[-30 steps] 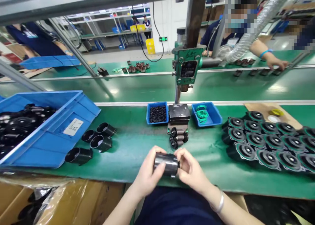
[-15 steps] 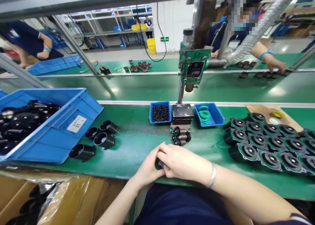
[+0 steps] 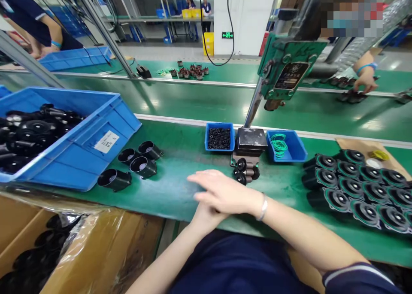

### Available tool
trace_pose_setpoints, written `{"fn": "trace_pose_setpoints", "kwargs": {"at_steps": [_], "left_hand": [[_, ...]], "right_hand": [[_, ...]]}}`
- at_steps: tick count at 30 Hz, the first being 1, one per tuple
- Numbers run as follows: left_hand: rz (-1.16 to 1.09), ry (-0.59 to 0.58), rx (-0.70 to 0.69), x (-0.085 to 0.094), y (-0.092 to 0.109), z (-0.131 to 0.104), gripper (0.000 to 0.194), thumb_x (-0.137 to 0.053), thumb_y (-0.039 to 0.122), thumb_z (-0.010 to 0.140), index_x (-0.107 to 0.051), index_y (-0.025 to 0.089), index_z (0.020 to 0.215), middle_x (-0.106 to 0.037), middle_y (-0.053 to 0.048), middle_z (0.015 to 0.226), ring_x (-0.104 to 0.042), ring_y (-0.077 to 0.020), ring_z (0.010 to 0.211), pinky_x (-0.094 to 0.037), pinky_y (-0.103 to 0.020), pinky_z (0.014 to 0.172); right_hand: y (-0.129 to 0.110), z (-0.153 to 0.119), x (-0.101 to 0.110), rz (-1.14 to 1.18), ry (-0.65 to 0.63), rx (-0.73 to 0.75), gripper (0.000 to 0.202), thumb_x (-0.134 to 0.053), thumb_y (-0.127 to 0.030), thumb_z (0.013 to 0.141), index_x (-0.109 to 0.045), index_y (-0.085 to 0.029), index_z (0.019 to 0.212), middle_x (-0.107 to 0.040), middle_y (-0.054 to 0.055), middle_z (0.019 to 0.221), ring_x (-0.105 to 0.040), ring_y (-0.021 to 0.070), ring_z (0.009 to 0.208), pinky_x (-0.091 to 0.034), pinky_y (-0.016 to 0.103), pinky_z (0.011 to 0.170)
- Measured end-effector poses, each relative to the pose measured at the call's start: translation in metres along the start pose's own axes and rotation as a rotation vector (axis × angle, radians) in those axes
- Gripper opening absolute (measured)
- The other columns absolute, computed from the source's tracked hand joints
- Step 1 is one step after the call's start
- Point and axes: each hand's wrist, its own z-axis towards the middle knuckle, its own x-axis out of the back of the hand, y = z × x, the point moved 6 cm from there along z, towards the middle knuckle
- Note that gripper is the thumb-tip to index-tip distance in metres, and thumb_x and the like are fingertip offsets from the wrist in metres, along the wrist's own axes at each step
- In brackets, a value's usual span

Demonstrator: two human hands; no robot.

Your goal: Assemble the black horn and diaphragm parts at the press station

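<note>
The right hand (image 3: 225,194) lies outstretched, fingers pointing left, over the left hand (image 3: 205,219) at lower centre; whether the left grips anything (its fingers are covered) I cannot tell. The step looks like two-handed pressing, calling for a steady lower hand. Just above, right of centre, black-flanged metal spindles (image 3: 247,172) lie sideways, long axes roughly left-right, most flanges facing left.

The black cups (image 3: 149,169) look plastic, the green worktop (image 3: 180,156) glossy.
</note>
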Motion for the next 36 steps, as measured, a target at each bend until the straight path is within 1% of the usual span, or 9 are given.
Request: {"fn": "trace_pose_setpoints", "kwargs": {"at_steps": [5,7,9,11,15,21,26,30,36], "left_hand": [[-0.166,-0.154,-0.101,0.015,-0.012,-0.019,0.059,-0.078,0.026,0.074,-0.049,0.021,0.125,-0.063,-0.009,0.125,-0.061,-0.0275,0.117,-0.050,-0.045,0.100],[-0.176,-0.161,-0.096,0.015,-0.010,-0.018,0.057,-0.077,0.024,0.074,-0.049,0.021,0.123,-0.062,-0.009,0.124,-0.059,-0.0268,0.119,-0.049,-0.044,0.102],[-0.161,-0.156,-0.091,0.013,-0.008,-0.015,0.058,-0.078,0.022,0.074,-0.048,0.022,0.123,-0.062,-0.009,0.125,-0.058,-0.0263,0.120,-0.048,-0.043,0.103],[-0.144,-0.150,-0.087,0.011,-0.008,-0.014,0.058,-0.078,0.022,0.073,-0.048,0.023,0.123,-0.061,-0.008,0.125,-0.058,-0.0263,0.120,-0.048,-0.043,0.103],[-0.139,-0.142,-0.068,0.011,-0.011,-0.017,0.057,-0.076,0.024,0.075,-0.048,0.024,0.124,-0.061,-0.008,0.126,-0.058,-0.0269,0.120,-0.048,-0.044,0.102],[-0.130,-0.164,-0.072,0.005,-0.011,-0.020,0.051,-0.075,0.022,0.075,-0.050,0.026,0.120,-0.063,-0.006,0.122,-0.060,-0.0273,0.117,-0.051,-0.043,0.099],[-0.145,-0.202,-0.087,-0.005,-0.001,-0.010,0.051,-0.074,0.022,0.074,-0.051,0.026,0.120,-0.063,-0.007,0.122,-0.061,-0.0294,0.115,-0.051,-0.047,0.098],[-0.151,-0.205,-0.087,-0.010,0.004,-0.007,0.052,-0.074,0.022,0.074,-0.051,0.026,0.121,-0.063,-0.007,0.122,-0.061,-0.0290,0.116,-0.051,-0.046,0.099],[-0.140,-0.189,-0.095,-0.011,0.006,-0.004,0.052,-0.075,0.023,0.075,-0.050,0.026,0.120,-0.063,-0.005,0.122,-0.061,-0.0268,0.115,-0.051,-0.042,0.097]], "right_hand": [[0.031,-0.083,0.024,0.336,0.347,-0.221,0.042,-0.034,-0.040,0.103,-0.063,-0.022,0.128,-0.063,0.008,0.132,-0.053,0.0228,0.128,-0.029,0.049,0.117],[0.038,-0.119,0.027,0.387,0.556,-0.209,0.038,-0.039,-0.038,0.101,-0.074,-0.023,0.101,-0.074,0.006,0.092,-0.066,0.0227,0.098,-0.036,0.051,0.110],[0.041,-0.143,0.028,0.472,0.794,-0.195,0.042,-0.040,-0.036,0.101,-0.069,-0.022,0.073,-0.057,0.001,0.055,-0.060,0.0193,0.067,-0.048,0.045,0.091],[0.039,-0.148,0.025,0.498,0.907,-0.231,0.035,-0.042,-0.034,0.100,-0.067,-0.023,0.078,-0.052,0.001,0.057,-0.056,0.0189,0.066,-0.050,0.039,0.078],[0.021,-0.119,0.009,0.314,0.618,-0.235,0.032,-0.047,-0.029,0.096,-0.059,-0.022,0.125,-0.066,0.010,0.109,-0.060,0.0253,0.109,-0.046,0.044,0.098],[0.055,-0.144,0.079,-0.116,0.928,-0.432,0.021,-0.044,-0.026,0.097,-0.063,-0.021,0.090,-0.059,0.002,0.071,-0.059,0.0164,0.067,-0.051,0.032,0.073],[0.136,-0.138,0.141,-0.638,0.663,-0.813,0.023,-0.053,-0.016,0.088,-0.065,-0.013,0.108,-0.058,0.017,0.111,-0.059,0.0250,0.095,-0.047,0.038,0.090],[0.183,-0.136,0.147,-0.627,0.611,-0.907,0.015,-0.054,-0.008,0.082,-0.066,-0.010,0.090,-0.059,0.015,0.100,-0.059,0.0206,0.081,-0.047,0.033,0.082],[0.188,-0.141,0.142,-0.620,0.594,-0.881,0.016,-0.054,-0.015,0.090,-0.065,-0.013,0.078,-0.061,0.010,0.092,-0.058,0.0175,0.076,-0.045,0.029,0.077]]}}
